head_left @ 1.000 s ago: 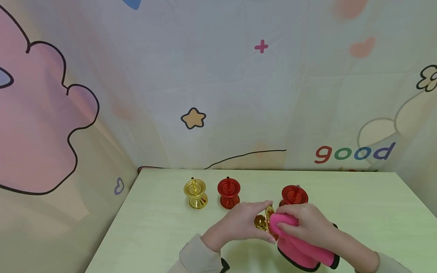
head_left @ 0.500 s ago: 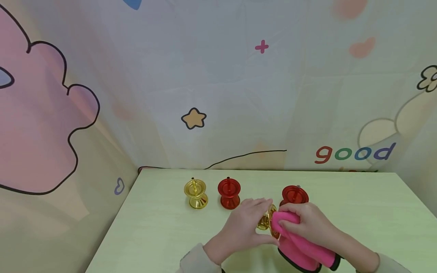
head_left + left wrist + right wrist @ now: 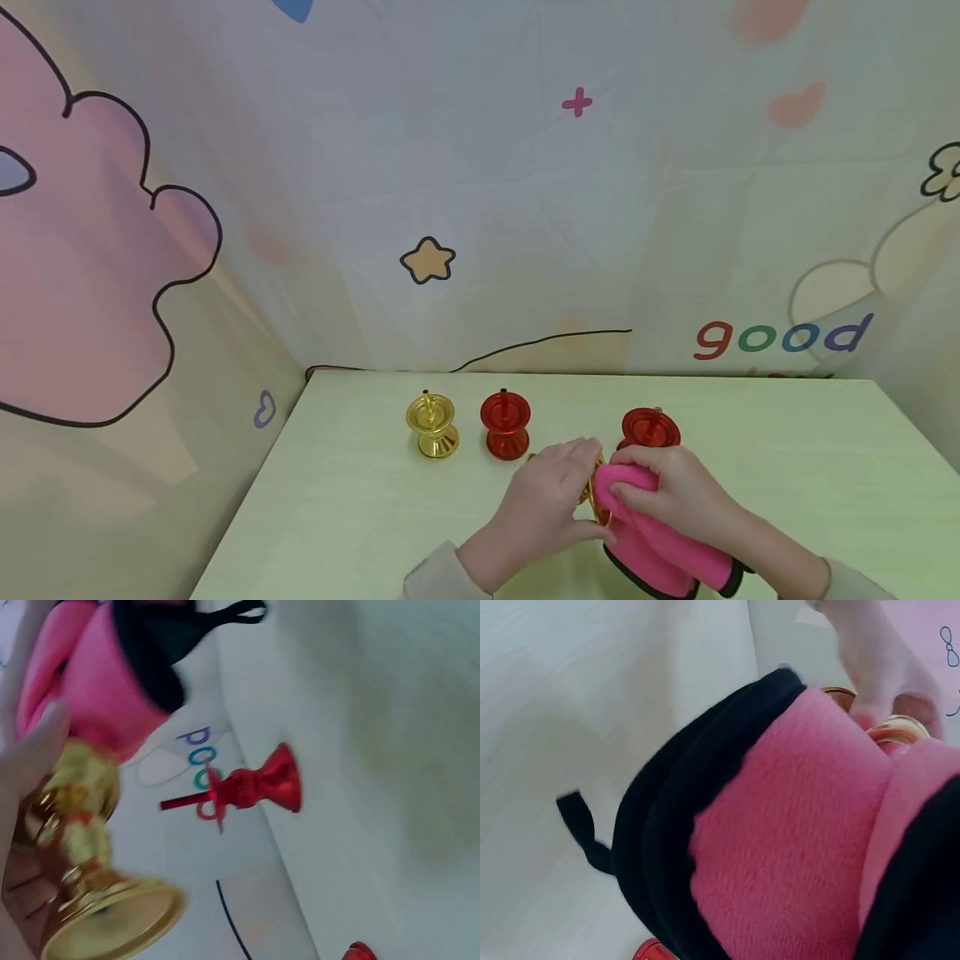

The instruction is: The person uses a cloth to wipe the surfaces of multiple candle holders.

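Observation:
My left hand (image 3: 542, 504) grips a gold candle holder (image 3: 90, 840) tipped on its side above the table, its cup facing right. In the left wrist view its flared base and stem show. With thumb and fingers my right hand (image 3: 686, 496) pinches a folded pink cloth (image 3: 656, 546) with black edging and presses it against the cup's mouth. The cloth covers the inside of the cup, and my left hand hides most of the holder in the head view. Close behind my right hand stands a red candle holder (image 3: 651, 427).
Farther back on the pale table (image 3: 352, 517) stand an upright gold candle holder (image 3: 432, 427) and another red one (image 3: 506, 425). A printed curtain (image 3: 510, 183) rises behind the table's back edge. A black loop (image 3: 585, 829) hangs from the cloth.
My left hand has turned the gold holder, so its base now hides behind the fingers in the head view. My right hand stays at the cup with the cloth.

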Demonstrator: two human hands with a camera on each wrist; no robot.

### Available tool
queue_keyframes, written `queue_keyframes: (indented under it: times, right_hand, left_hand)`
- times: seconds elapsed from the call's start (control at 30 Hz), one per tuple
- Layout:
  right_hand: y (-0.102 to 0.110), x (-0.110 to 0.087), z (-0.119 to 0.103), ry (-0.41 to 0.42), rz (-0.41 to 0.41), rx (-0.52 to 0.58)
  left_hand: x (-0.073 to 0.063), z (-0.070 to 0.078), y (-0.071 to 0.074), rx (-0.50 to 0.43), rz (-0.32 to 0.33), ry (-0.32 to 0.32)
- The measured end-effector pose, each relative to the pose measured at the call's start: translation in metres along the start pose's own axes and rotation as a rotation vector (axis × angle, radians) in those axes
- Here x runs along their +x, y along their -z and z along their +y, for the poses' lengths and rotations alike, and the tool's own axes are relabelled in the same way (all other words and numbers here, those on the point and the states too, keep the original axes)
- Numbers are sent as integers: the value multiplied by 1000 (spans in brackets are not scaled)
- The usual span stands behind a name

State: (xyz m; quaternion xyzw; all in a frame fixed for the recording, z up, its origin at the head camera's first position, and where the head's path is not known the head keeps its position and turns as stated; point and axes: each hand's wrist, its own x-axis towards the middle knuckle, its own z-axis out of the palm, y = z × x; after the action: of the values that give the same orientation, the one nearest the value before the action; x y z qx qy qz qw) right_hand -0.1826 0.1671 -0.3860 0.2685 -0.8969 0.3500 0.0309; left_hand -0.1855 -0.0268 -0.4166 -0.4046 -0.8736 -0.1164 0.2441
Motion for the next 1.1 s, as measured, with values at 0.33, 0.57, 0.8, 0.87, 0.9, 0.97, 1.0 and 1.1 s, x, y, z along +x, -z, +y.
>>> queue_keyframes:
  times: [0.33,0.57,0.8,0.87,0.9,0.97,1.0,1.1]
  right_hand:
    - [-1,-2,3,33,-23,5]
    - [-5,-1,2,-9,-10,37]
    - [-2,1,7,-146,-45,122]
    - [1,0,9,-161,-50,141]
    - [3,0,10,-171,-48,152]
    - [7,-2,12,-196,-29,178]
    - [9,-2,13,-212,-14,190]
    - [15,-4,15,-268,40,212]
  left_hand:
    - [4,-7,5,-122,-163,46]
    - [2,-3,1,-41,-132,43]
    - [-7,-3,-10,77,110,-7]
    - [-10,-4,-13,47,114,22]
    - [-11,-5,-13,32,111,42]
    - [-13,-6,-15,-10,94,95]
    - [-14,-7,-15,-31,86,127]
    - [-15,-8,-15,-133,66,243]
